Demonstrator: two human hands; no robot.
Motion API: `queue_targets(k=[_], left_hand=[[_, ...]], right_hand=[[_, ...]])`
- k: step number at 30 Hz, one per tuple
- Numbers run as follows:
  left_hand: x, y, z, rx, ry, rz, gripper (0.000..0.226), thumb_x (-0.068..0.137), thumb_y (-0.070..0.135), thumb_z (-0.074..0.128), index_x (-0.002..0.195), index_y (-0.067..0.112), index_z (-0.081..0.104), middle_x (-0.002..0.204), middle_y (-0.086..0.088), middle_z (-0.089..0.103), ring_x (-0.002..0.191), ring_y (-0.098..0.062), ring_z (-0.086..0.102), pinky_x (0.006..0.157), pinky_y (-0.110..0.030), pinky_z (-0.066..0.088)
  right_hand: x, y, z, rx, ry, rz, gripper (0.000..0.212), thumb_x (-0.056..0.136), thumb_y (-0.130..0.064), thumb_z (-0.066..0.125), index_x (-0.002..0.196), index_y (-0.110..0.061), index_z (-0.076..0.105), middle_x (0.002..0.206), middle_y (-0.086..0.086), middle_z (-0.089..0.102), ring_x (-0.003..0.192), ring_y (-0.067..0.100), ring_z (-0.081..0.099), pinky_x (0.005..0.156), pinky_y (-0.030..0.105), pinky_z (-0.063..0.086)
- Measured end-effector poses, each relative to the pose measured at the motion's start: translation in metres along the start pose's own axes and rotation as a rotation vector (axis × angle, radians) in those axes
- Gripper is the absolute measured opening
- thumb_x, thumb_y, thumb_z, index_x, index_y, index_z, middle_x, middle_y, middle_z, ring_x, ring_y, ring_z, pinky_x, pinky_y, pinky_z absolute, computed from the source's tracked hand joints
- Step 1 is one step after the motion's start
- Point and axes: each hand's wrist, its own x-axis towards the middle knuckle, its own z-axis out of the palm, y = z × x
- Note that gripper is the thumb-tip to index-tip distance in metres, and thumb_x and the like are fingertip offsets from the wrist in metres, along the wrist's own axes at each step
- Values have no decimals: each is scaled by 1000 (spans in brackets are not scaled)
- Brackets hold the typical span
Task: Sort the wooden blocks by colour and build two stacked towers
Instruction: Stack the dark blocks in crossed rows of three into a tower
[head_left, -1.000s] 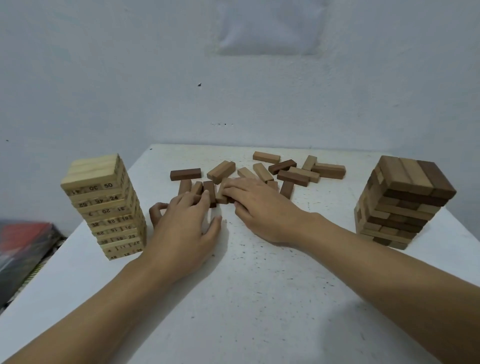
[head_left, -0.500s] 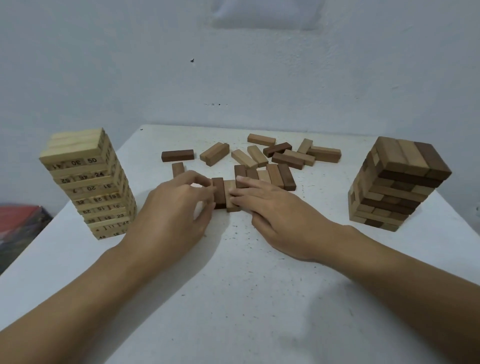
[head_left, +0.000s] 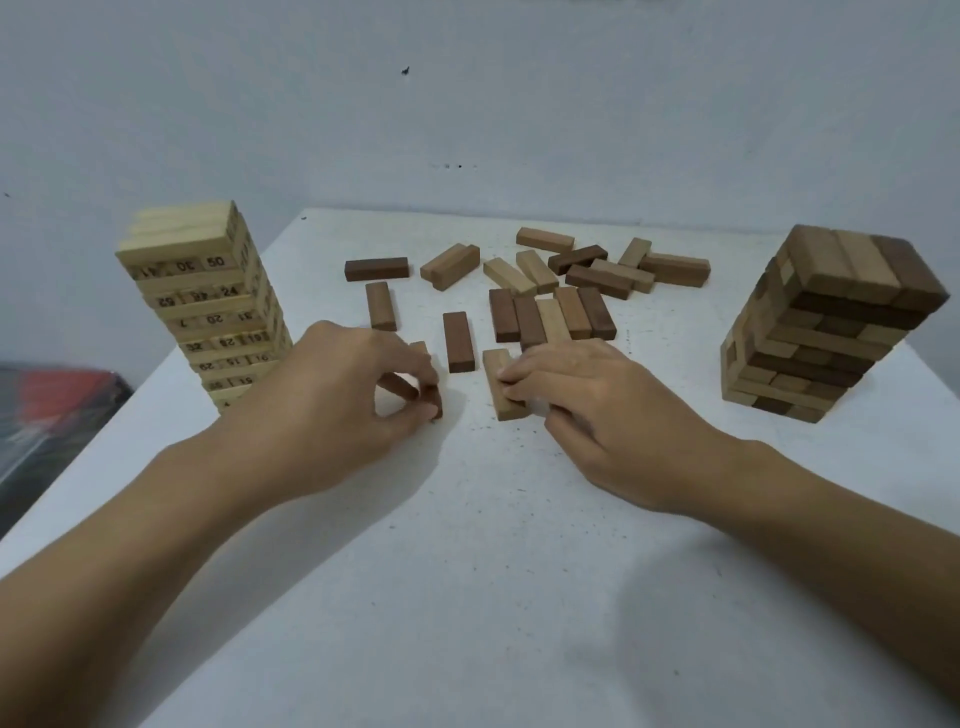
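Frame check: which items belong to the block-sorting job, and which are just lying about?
Job: left hand pinching a brown block; right hand holding a pale block; loose blocks; numbered pale tower; brown tower.
Lying about: red and black object beside the table.

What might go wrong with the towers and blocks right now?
1. The left hand, pinching a dark brown block, works right beside the pale numbered tower. A careless swing of the wrist might knock it over.
2. The brown tower has uneven, shifted layers and stands near the edge of the table. Adding blocks roughly may topple it, perhaps off the side.
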Motion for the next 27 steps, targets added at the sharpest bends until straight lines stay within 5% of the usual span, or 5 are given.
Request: queue_targets(k=[6, 9, 15, 19, 27], left_hand=[[-16, -9, 2, 37, -63, 166, 31, 91, 39, 65, 117, 28, 78, 110, 14, 64, 96, -1, 63, 80, -7, 41], [-18, -10, 7, 16, -21, 264, 26, 98, 36, 64, 117, 24, 78, 118, 10, 68, 103, -6, 66, 86, -24, 54], [-13, 2, 30, -54, 30, 409, 20, 93, 23, 71, 107, 14, 82, 112, 4, 77, 107, -7, 70, 88, -29, 57], [-5, 19, 37, -196, 93, 332, 17, 86, 28, 79, 98, 17, 84, 104, 7, 78, 99, 0, 72, 85, -27, 58], [10, 23, 42, -531, 10, 152, 23, 73, 29, 89, 85, 14, 76, 93, -2, 67, 93, -25, 69, 83, -32, 62]], right_hand=[[-3, -13, -2, 43, -6, 3, 32, 93, -7, 50, 117, -11, 69, 114, -1, 66, 108, 11, 57, 97, 27, 47], [-6, -14, -4, 39, -10, -4, 33, 92, -7, 51, 117, -11, 71, 113, -2, 66, 109, 10, 56, 96, 22, 45], [-21, -10, -9, 30, 23, 21, 32, 90, -8, 52, 113, -11, 74, 110, -2, 66, 105, 15, 59, 90, 34, 53], [-29, -5, -7, 62, 58, 44, 29, 90, -6, 54, 112, -10, 73, 111, -2, 65, 104, 16, 59, 89, 37, 53], [-34, -3, -6, 95, 71, 80, 39, 91, -8, 47, 124, -13, 66, 113, 0, 61, 108, 16, 55, 89, 35, 50]])
